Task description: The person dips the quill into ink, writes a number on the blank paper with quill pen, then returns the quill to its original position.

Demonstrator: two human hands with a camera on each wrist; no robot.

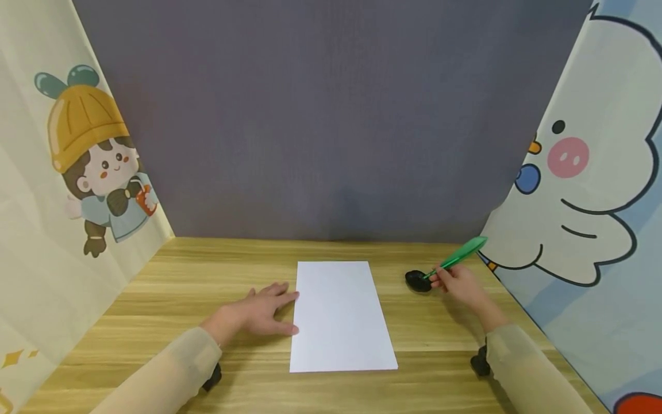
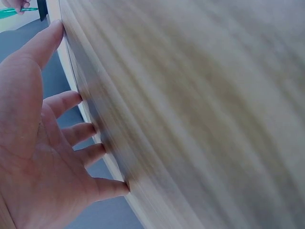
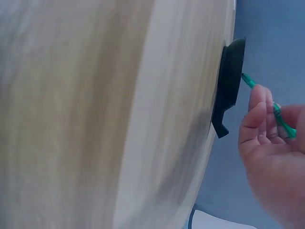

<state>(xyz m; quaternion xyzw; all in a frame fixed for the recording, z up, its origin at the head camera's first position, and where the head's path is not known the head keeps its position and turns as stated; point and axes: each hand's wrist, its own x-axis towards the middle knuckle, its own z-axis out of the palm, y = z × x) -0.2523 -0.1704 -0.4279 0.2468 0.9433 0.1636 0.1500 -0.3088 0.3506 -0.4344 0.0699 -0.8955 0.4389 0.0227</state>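
My right hand point(image 1: 462, 285) pinches a green pen point(image 1: 467, 249) with a broad, feather-like top end, held at a slant. The pen's tip is right at a small black dish point(image 1: 414, 281) on the right side of the table. From the right wrist view, the dish point(image 3: 232, 76) shows a raised bowl, and the pen point(image 3: 249, 80) points into its rim. My left hand point(image 1: 265, 310) lies with fingers spread, thumb and index fingertip at the left edge of a blank white sheet of paper point(image 1: 338, 316). In the left wrist view its fingertips point(image 2: 90, 128) touch the tabletop.
The wood-grain table point(image 1: 170, 299) runs back to a dark grey panel point(image 1: 331, 126). Printed cartoon sheets stand on both sides, a child in a yellow hat point(image 1: 90, 126) at left and a white character point(image 1: 595, 132) at right. The paper lies between my hands.
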